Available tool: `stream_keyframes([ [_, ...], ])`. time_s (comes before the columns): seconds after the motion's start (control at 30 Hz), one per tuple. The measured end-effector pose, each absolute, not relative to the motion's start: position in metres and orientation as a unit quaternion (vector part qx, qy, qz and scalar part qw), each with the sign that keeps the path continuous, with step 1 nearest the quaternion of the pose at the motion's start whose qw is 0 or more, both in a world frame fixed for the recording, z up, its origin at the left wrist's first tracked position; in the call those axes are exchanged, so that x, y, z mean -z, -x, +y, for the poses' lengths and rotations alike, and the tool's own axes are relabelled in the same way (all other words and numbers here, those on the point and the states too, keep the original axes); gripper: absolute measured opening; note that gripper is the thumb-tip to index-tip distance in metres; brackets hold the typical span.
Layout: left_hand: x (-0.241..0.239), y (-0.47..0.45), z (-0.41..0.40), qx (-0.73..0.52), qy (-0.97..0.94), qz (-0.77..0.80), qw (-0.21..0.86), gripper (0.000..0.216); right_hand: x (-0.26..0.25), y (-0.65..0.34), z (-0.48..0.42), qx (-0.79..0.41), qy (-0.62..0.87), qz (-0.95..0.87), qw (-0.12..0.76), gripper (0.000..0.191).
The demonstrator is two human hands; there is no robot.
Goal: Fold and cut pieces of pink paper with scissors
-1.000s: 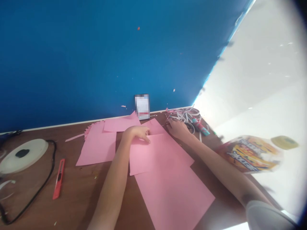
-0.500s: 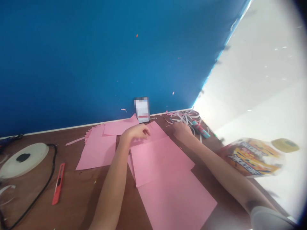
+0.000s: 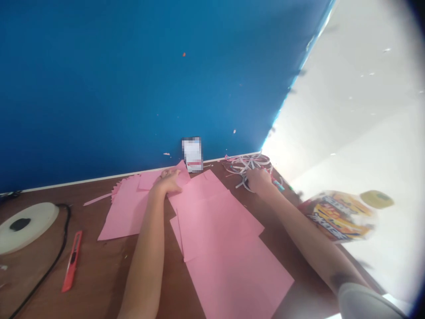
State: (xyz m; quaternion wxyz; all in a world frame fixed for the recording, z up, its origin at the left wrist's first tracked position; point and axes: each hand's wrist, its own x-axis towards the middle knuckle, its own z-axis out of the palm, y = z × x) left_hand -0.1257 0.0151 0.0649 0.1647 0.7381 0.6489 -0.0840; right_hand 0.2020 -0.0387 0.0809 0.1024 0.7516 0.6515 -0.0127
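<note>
Several pink paper sheets point(image 3: 215, 230) lie on a brown table point(image 3: 99, 274). My left hand point(image 3: 168, 181) rests on a small pink sheet point(image 3: 159, 178) near the blue wall, fingers curled; whether they pinch the paper I cannot make out. My right hand point(image 3: 257, 179) reaches into a pile of white and pink paper strips point(image 3: 247, 163) at the far corner, where scissors and a marker point(image 3: 277, 184) partly show. Its fingers are hidden among the strips.
A red box cutter point(image 3: 71, 261) lies at the left beside a black cable point(image 3: 49, 266) and a white round device point(image 3: 25, 223). A colourful bottle with a yellow cap point(image 3: 345, 215) lies at the right. A small card point(image 3: 192, 154) leans on the wall.
My left hand has moved left and back, from the middle sheet to the small sheet by the wall. My right hand has pushed further into the strip pile.
</note>
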Motion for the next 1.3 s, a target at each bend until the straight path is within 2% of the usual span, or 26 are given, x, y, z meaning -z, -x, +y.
stream_keyframes([
  [0.37,-0.064,0.123,0.017,0.089,-0.735,0.644,0.19,0.065,-0.068,-0.2,-0.033,-0.007,-0.76,0.642,0.101,0.033],
  [0.6,-0.049,0.119,0.023,0.072,-0.719,0.669,0.173,0.09,-0.074,-0.194,-0.039,-0.01,-0.758,0.646,0.095,0.036],
  [0.73,-0.05,0.124,0.025,0.008,-0.744,0.642,0.188,0.059,-0.082,-0.19,-0.043,-0.031,-0.753,0.653,0.076,0.035],
  [0.8,-0.052,0.125,0.025,-0.03,-0.749,0.631,0.198,0.051,-0.085,-0.19,-0.044,-0.038,-0.746,0.661,0.063,0.033],
  [0.87,-0.052,0.122,0.023,-0.033,-0.741,0.64,0.199,0.059,-0.086,-0.191,-0.045,-0.028,-0.741,0.668,0.063,0.033],
  [1.0,-0.047,0.109,0.019,0.029,-0.716,0.675,0.177,0.091,-0.083,-0.194,-0.045,0.025,-0.715,0.695,0.071,0.034],
  [1.07,-0.044,0.104,0.018,0.035,-0.705,0.687,0.174,0.099,-0.083,-0.194,-0.046,0.044,-0.698,0.71,0.074,0.037],
  [1.17,-0.042,0.102,0.02,0.012,-0.701,0.693,0.168,0.095,-0.087,-0.193,-0.046,0.048,-0.7,0.707,0.088,0.044],
  [1.3,-0.043,0.105,0.02,-0.018,-0.708,0.687,0.163,0.071,-0.096,-0.192,-0.047,0.038,-0.709,0.699,0.083,0.049],
])
